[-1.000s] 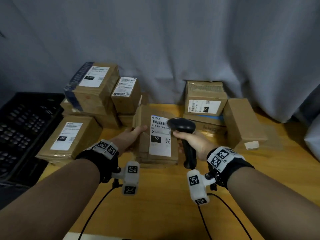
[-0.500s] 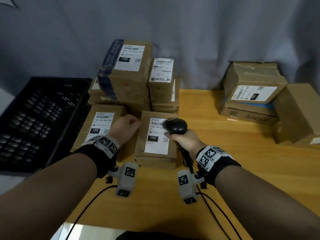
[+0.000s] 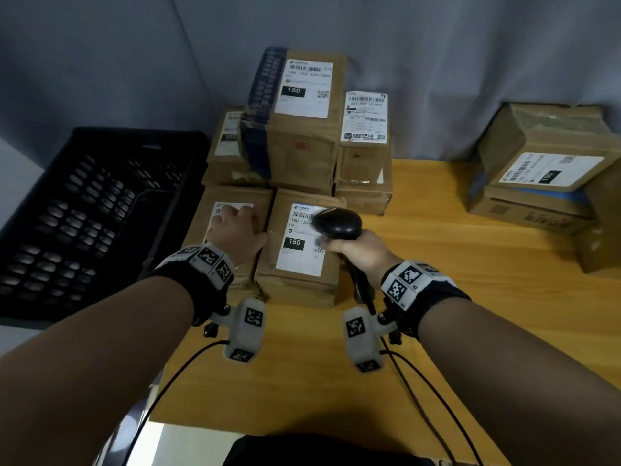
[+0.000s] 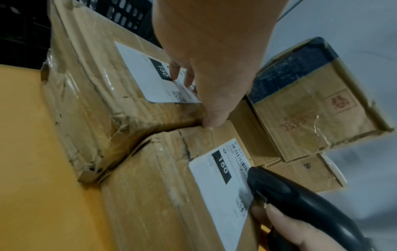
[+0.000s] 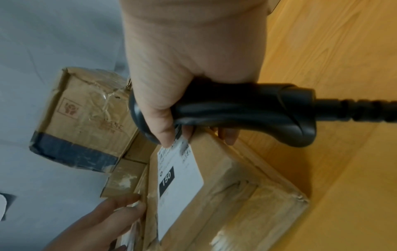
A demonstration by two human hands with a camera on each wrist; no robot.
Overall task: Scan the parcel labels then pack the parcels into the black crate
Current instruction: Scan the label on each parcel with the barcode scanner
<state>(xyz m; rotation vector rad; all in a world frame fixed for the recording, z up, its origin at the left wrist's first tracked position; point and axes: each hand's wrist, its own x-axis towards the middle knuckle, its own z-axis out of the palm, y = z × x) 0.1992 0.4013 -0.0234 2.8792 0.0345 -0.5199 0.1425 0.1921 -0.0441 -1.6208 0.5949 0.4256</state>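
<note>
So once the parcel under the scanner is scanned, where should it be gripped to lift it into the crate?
Probably by its two long side edges, from above. The parcel lies flat, label up, on the table. Its left edge butts the neighbouring parcel under the left hand, so the free right and near edges offer easier entry. The right hand holds the scanner.

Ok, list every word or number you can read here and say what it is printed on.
"150", white on a black box: label of the parcel under the scanner.
"150-150-", cut off by the scanner: same label.
"150": label of the top parcel in the stack.
"150": label of the parcel under the left hand.
"150": label of the parcel on the far right.
Barcodes, fine print and the red stamps are too blurred to read.
</note>
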